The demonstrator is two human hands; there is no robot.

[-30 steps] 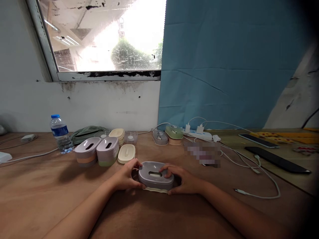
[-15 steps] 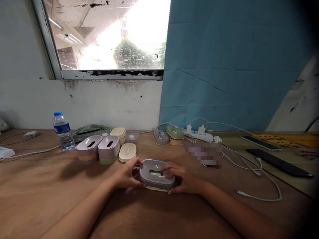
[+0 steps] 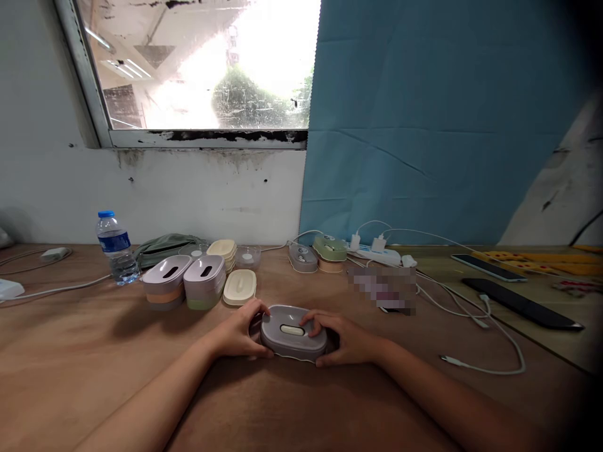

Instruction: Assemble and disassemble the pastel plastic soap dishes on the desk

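Observation:
In front of me on the wooden table (image 3: 264, 402) lies a grey oval box cover (image 3: 292, 343) with a slot in its top. A cream piece (image 3: 292, 330) fills the slot, and a thin pale rim shows along the bottom edge. My left hand (image 3: 238, 331) grips the left end, thumb low at the front and fingers at the back. At the right end, my right hand (image 3: 347, 339) holds it, fingers bent over the top beside the slot and thumb at the lower front edge. A loose cream lid (image 3: 240, 287) lies just behind my left hand.
Two lilac-topped boxes (image 3: 205, 279), stacked cream lids (image 3: 222, 250) and a water bottle (image 3: 115, 248) stand back left. Farther back are a grey box (image 3: 303, 257) and a green-topped box (image 3: 330, 249). White cables (image 3: 494, 371) and phones (image 3: 518, 303) lie right.
The grey cover sits lower over the cream piece, which now fills the slot and shows less along the bottom. Both hands keep their hold; the view has shifted slightly.

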